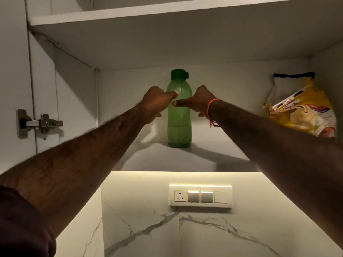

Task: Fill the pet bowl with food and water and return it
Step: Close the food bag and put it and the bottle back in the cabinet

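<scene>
A translucent green bottle with a dark green cap stands upright on the lower shelf of an open wall cabinet. My left hand clasps its left side at shoulder height, thumb lying across the front. My right hand, with an orange thread at the wrist, clasps the right side, thumb also on the front. The fingers behind the bottle are hidden. A yellow food bag with a dark blue top leans in the shelf's right corner. No pet bowl is in view.
An upper shelf runs close above the bottle's compartment. A metal door hinge sits on the left cabinet wall. Below the cabinet, a switch and socket panel is set in the lit marble wall.
</scene>
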